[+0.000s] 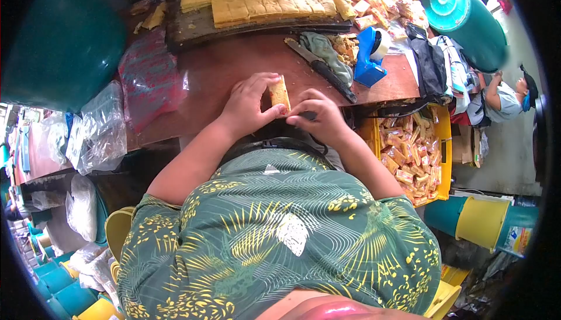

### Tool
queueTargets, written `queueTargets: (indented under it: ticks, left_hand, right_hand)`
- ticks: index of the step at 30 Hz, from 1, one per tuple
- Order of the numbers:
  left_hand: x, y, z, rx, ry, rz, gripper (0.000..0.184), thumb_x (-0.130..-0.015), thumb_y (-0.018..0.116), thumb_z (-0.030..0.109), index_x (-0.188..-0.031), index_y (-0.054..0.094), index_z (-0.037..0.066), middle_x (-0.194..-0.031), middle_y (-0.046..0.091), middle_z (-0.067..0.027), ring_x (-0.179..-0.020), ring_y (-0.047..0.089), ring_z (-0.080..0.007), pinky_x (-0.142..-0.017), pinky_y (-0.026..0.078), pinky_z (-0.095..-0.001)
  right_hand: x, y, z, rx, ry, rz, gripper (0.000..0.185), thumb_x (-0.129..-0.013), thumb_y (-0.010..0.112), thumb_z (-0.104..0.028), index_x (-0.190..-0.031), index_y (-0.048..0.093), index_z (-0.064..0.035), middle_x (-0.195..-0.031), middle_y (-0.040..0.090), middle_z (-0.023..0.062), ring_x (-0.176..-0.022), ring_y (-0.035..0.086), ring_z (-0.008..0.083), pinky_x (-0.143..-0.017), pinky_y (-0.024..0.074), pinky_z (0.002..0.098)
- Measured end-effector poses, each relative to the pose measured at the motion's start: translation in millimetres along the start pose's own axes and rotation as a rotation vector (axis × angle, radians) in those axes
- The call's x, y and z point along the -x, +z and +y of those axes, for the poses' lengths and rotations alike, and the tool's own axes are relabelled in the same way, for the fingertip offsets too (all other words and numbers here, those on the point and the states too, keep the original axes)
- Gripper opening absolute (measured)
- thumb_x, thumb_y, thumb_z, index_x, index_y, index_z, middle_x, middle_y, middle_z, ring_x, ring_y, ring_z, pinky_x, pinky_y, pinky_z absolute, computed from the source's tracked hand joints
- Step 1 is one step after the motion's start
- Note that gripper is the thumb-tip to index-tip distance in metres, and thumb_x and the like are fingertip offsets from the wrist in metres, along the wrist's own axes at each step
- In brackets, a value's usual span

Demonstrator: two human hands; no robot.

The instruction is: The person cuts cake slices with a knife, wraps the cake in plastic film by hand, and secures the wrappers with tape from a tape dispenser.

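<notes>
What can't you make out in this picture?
All in the head view:
- Any print on the bar: too small, partly behind the left hand.
- Far edge of the tray: cut off by the top edge.
- Floor of the crate: hidden under packets.
- Whether the other person holds anything: too small.

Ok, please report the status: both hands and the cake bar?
Left hand holding cake bar. Right hand at its near end. Knife lies beyond right hand, not between hands.
</notes>
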State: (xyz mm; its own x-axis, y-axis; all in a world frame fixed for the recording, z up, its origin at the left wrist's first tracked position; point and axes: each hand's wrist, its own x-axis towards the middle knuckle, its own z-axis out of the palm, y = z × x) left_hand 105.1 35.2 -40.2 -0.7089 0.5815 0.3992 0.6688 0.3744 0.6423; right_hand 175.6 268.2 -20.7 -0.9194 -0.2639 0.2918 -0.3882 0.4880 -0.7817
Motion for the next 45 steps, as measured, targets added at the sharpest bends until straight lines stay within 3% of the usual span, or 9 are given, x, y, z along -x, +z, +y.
queueTargets:
  ticks: [2,6,13,17,20,30,33,39,45]
  left_hand:
    - [-1,0,-2,0.028,0.005,-0.007,0.053,-0.085,0.078,0.023,-0.131,0.059,0.005,-0.140,0.061,-0.0156,-0.131,0.057,-0.0353,-0.112,0.044,-0.0457]
    - [-1,-1,-10,0.084,0.004,-0.028,0.052,-0.081,0.071,0.011,-0.131,0.059,0.005,-0.141,0.061,-0.0165,-0.131,0.057,-0.0363,-0.113,0.044,-0.0457]
    - [2,1,-1,-0.075,0.047,0.023,0.049,-0.079,0.073,0.009,-0.126,0.060,0.007,-0.135,0.061,-0.0148,-0.128,0.056,-0.0352,-0.112,0.044,-0.0466]
    - [2,4,-2,-0.027,0.043,0.046,0.048,-0.077,0.078,0.011,-0.120,0.059,0.009,-0.129,0.062,-0.0130,-0.125,0.057,-0.0358,-0.110,0.044,-0.0472]
    - [2,6,-4,-0.042,0.024,0.027,0.045,-0.078,0.079,0.016,-0.119,0.060,0.012,-0.132,0.060,-0.0072,-0.128,0.055,-0.0309,-0.110,0.041,-0.0462]
    - [3,1,0,-0.026,0.035,0.023,0.048,-0.077,0.079,0.010,-0.121,0.059,0.011,-0.131,0.062,-0.0119,-0.126,0.058,-0.0344,-0.110,0.045,-0.0465]
    - [2,0,1,-0.036,0.034,0.019,0.047,-0.078,0.079,0.010,-0.121,0.059,0.011,-0.131,0.063,-0.0117,-0.125,0.059,-0.0342,-0.109,0.045,-0.0463]
    - [3,3,-2,-0.036,0.031,0.025,0.045,-0.079,0.079,0.013,-0.120,0.060,0.012,-0.131,0.062,-0.0087,-0.126,0.058,-0.0316,-0.109,0.044,-0.0459]
    - [2,0,2,-0.044,0.039,0.026,0.047,-0.078,0.079,0.010,-0.121,0.060,0.011,-0.131,0.063,-0.0113,-0.125,0.059,-0.0337,-0.108,0.046,-0.0462]
  right_hand:
    - [-10,13,17,0.055,-0.100,-0.040,0.025,-0.082,0.088,-0.016,-0.100,0.074,-0.0041,-0.097,0.065,0.0085,-0.085,0.066,0.0230,-0.076,0.0558,0.0351]
    - [-33,11,9,-0.192,0.297,0.037,0.051,-0.080,0.088,-0.013,-0.119,0.057,0.0017,-0.100,0.064,0.0097,-0.083,0.064,0.0168,-0.075,0.0555,0.0335]
    - [-28,-38,11,0.166,-0.035,0.446,0.028,-0.092,0.077,-0.008,-0.116,0.061,-0.0065,-0.098,0.064,0.0057,-0.080,0.063,0.0104,-0.068,0.0524,0.0259]
    - [-2,-127,41,0.240,0.252,0.809,0.026,-0.098,0.072,-0.018,-0.116,0.069,0.0008,-0.104,0.069,0.0084,-0.091,0.068,0.0176,-0.075,0.0557,0.0313]
    - [23,-177,117,0.120,0.435,0.699,0.030,-0.099,0.070,-0.023,-0.117,0.074,0.0016,-0.108,0.074,0.0104,-0.093,0.068,0.0168,-0.087,0.0536,0.0319]
    - [-7,-196,112,0.170,0.838,0.396,0.043,-0.092,0.076,-0.032,-0.114,0.076,0.0042,-0.108,0.076,0.0085,-0.098,0.068,0.0168,-0.091,0.0511,0.0326]
    - [-10,-192,109,0.087,0.831,0.372,0.036,-0.092,0.075,-0.042,-0.102,0.077,-0.0072,-0.082,0.061,-0.0054,-0.074,0.049,0.0059,-0.067,0.0399,0.0247]
    - [-15,-194,114,0.048,0.893,0.327,0.041,-0.089,0.078,-0.037,-0.110,0.078,-0.0012,-0.104,0.075,0.0053,-0.091,0.065,0.0137,-0.082,0.0489,0.0317]
    - [-12,-182,114,-0.084,0.740,0.445,0.031,-0.095,0.077,-0.028,-0.107,0.076,-0.0002,-0.098,0.072,-0.0003,-0.090,0.062,0.0094,-0.084,0.0473,0.0272]
